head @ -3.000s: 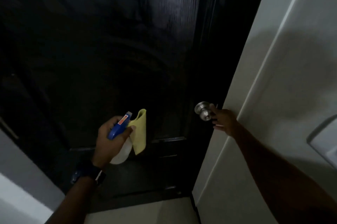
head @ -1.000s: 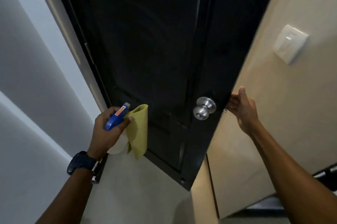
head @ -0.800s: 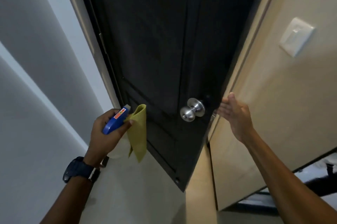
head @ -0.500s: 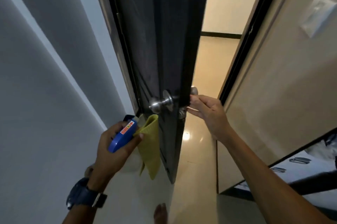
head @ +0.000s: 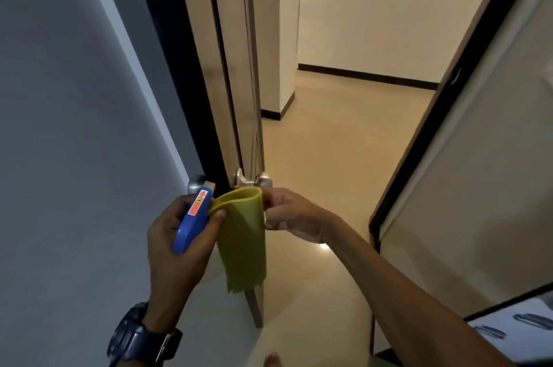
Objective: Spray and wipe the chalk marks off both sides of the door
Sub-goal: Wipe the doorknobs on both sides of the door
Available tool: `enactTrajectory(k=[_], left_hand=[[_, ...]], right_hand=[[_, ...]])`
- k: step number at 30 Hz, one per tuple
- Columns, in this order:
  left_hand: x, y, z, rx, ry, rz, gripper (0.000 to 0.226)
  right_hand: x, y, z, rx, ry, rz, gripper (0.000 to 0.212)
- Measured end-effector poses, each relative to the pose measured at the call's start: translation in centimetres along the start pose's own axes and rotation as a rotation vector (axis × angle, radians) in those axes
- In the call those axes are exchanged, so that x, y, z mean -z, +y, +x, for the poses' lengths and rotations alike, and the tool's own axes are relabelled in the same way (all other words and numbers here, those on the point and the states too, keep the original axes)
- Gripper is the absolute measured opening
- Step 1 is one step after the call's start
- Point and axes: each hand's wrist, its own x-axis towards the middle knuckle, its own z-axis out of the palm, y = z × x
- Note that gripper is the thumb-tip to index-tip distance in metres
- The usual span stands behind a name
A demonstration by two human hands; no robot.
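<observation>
The door [head: 230, 73] stands wide open, seen nearly edge-on, its outer face lit brown. Two silver knobs [head: 251, 180] stick out at its edge. My left hand [head: 179, 244] grips a spray bottle with a blue head [head: 191, 221] and pinches one corner of a yellow cloth [head: 242, 244] against it. My right hand [head: 290, 212] pinches the cloth's other top corner, just below the knobs. The cloth hangs down between both hands. No chalk marks are visible from this angle.
A grey wall [head: 74, 127] runs along the left, close to the door. A dark door frame [head: 434, 115] and beige wall stand on the right. Beyond lies a tiled hallway floor [head: 338, 142]. A white cabinet with metal handles [head: 529, 321] sits at lower right.
The door swung from shut to wide open toward the left wall. My right hand left the door's edge and took hold of the cloth's corner. My left hand kept the bottle and cloth.
</observation>
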Motion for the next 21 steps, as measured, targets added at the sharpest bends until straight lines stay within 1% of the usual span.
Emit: enactTrajectory(k=[3,6,7,9,10,13,15,17,19,21], left_hand=[[1.5,0.4,1.2,-0.041,0.088,0.084,0.026],[2.1,1.0,1.7,-0.077,0.113,0.131,0.029],[2.2,1.3,2.0,-0.087,0.109,0.156,0.033],[2.6,1.2,3.2,-0.101,0.126,0.234,0.041],[2.8,1.1,4.0,-0.095,0.151,0.254,0.039],[3.3,0.9,7.3,-0.055,0.19,0.243,0.029],[3.4,1.0,9.7,0.013,0.19,0.238,0.02],[3.3,0.9,11.3,0.093,0.223,0.215,0.014],[2.7,0.9,11.9,0.136,0.298,0.231,0.019],[1.6,1.0,12.0,0.18,0.412,0.251,0.025]], right_hand=[[-1.4,-0.7,2.3,0.01,-0.067,-0.043,0.048],[-2.5,-1.2,5.1,0.003,-0.123,-0.135,0.039],[-3.0,-1.1,6.0,0.005,-0.143,-0.157,0.038],[-3.6,-0.9,7.9,-0.032,-0.155,-0.157,0.038],[-3.9,-0.8,8.9,-0.056,-0.153,-0.131,0.037],[-4.1,-1.0,11.7,-0.124,-0.177,-0.041,0.036],[-3.8,-1.4,13.3,-0.188,-0.239,0.037,0.037],[-3.0,-1.9,14.0,-0.214,-0.311,0.071,0.034],[-1.4,-2.1,14.3,-0.219,-0.359,0.099,0.026],[0.7,-2.5,14.1,-0.247,-0.361,0.13,0.025]])
